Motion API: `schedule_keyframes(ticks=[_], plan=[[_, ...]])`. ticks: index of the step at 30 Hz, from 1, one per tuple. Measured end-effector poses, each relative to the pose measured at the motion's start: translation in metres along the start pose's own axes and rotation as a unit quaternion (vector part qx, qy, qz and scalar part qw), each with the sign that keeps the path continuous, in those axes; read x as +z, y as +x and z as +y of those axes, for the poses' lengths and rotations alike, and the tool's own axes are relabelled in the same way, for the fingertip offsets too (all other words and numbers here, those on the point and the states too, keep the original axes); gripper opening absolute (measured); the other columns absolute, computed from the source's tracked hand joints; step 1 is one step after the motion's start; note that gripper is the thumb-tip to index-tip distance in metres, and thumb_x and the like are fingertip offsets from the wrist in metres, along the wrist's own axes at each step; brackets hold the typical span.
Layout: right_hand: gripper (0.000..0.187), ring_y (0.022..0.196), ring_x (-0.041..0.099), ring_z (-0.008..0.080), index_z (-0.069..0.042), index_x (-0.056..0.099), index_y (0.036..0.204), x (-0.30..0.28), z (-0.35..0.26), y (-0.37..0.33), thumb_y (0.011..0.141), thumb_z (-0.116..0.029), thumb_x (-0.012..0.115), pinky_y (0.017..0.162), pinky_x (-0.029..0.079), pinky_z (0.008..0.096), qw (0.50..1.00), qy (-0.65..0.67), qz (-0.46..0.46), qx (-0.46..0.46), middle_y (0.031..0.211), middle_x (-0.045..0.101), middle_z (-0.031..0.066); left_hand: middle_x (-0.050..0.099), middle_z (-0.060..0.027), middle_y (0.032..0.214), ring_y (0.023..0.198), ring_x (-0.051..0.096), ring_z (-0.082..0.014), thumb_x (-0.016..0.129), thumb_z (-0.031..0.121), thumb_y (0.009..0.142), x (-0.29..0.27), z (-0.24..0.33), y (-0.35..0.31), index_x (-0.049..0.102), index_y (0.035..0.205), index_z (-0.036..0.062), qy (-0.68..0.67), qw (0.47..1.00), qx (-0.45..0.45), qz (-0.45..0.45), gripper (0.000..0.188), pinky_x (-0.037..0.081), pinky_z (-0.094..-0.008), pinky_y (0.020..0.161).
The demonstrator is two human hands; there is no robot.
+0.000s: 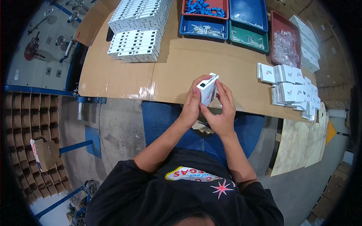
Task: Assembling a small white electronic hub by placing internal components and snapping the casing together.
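Between both hands, above the table's near edge, I hold a small white box (207,91) with a dark square near its top end. My left hand (191,101) grips its left side, fingers behind and thumb on the near face. My right hand (223,109) closes on the right side, its thumb at the lower edge. The box is tilted, and its top flap looks slightly raised. Part of it is covered by my fingers.
Stacked white boxes (139,41) stand at the back left of the cardboard-covered table (124,77). Small white boxes (290,88) are piled at right. Along the back are a red bin (205,8) of blue parts, a blue bin (203,29), a green bin (247,37) and a red tray (285,45) of clear pieces.
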State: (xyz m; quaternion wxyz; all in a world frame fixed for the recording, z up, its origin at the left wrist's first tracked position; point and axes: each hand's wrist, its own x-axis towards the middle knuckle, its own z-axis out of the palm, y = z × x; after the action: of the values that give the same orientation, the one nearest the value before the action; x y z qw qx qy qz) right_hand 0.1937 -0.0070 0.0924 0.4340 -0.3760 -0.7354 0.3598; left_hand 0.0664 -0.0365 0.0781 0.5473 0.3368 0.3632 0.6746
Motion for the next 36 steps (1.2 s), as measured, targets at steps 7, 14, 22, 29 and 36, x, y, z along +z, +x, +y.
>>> schedule_keyframes(ticks=[7, 14, 22, 29, 36], plan=[[0.082, 0.128, 0.059, 0.0363, 0.002, 0.052, 0.147, 0.001, 0.0, 0.002, 0.075, -0.014, 0.088, 0.105, 0.05, 0.0417, 0.984, 0.16, 0.022, 0.074, 0.14, 0.056, 0.0214, 0.057, -0.0105, 0.136, 0.124, 0.058, -0.0218, 0.028, 0.066, 0.106, -0.003, 0.0, 0.006, 0.044, 0.147, 0.0082, -0.035, 0.997, 0.003, 0.067, 0.073, 0.049, -0.0361, 0.104], [0.086, 0.126, 0.059, 0.0271, -0.004, 0.051, 0.15, -0.003, -0.003, 0.004, 0.075, -0.014, 0.091, 0.1, 0.052, 0.0391, 1.0, -0.029, -0.007, 0.0, 0.142, 0.055, 0.0157, 0.054, -0.0122, 0.14, 0.124, 0.056, -0.0216, 0.027, 0.067, 0.106, -0.002, 0.001, 0.004, 0.042, 0.151, 0.0115, 0.0, 0.999, -0.011, 0.045, 0.073, 0.049, -0.0358, 0.102], [0.088, 0.127, 0.058, 0.0276, -0.003, 0.051, 0.15, -0.001, -0.002, 0.002, 0.074, -0.016, 0.092, 0.101, 0.052, 0.0395, 1.0, -0.025, -0.011, 0.0, 0.143, 0.054, 0.0158, 0.05, -0.0116, 0.145, 0.13, 0.051, -0.0226, 0.028, 0.065, 0.107, -0.001, 0.0, 0.002, 0.042, 0.152, 0.0127, 0.025, 1.0, 0.004, 0.006, 0.07, 0.042, -0.0377, 0.109], [0.087, 0.128, 0.058, 0.0322, -0.002, 0.053, 0.148, 0.001, 0.0, 0.002, 0.072, -0.018, 0.092, 0.103, 0.051, 0.041, 1.0, -0.011, -0.009, -0.003, 0.143, 0.055, 0.0183, 0.048, -0.0114, 0.147, 0.133, 0.049, -0.0233, 0.029, 0.066, 0.107, -0.003, 0.001, 0.002, 0.041, 0.152, 0.0126, 0.007, 1.0, -0.007, 0.003, 0.071, 0.04, -0.0384, 0.112], [0.086, 0.128, 0.058, 0.0304, -0.003, 0.054, 0.148, 0.0, 0.001, 0.004, 0.072, -0.017, 0.092, 0.105, 0.049, 0.0386, 0.999, -0.03, 0.013, -0.03, 0.142, 0.055, 0.0159, 0.044, -0.012, 0.152, 0.138, 0.046, -0.0246, 0.041, 0.053, 0.109, 0.0, 0.007, 0.002, 0.035, 0.157, 0.0089, -0.04, 0.999, -0.009, -0.014, 0.065, 0.039, -0.0382, 0.115]])
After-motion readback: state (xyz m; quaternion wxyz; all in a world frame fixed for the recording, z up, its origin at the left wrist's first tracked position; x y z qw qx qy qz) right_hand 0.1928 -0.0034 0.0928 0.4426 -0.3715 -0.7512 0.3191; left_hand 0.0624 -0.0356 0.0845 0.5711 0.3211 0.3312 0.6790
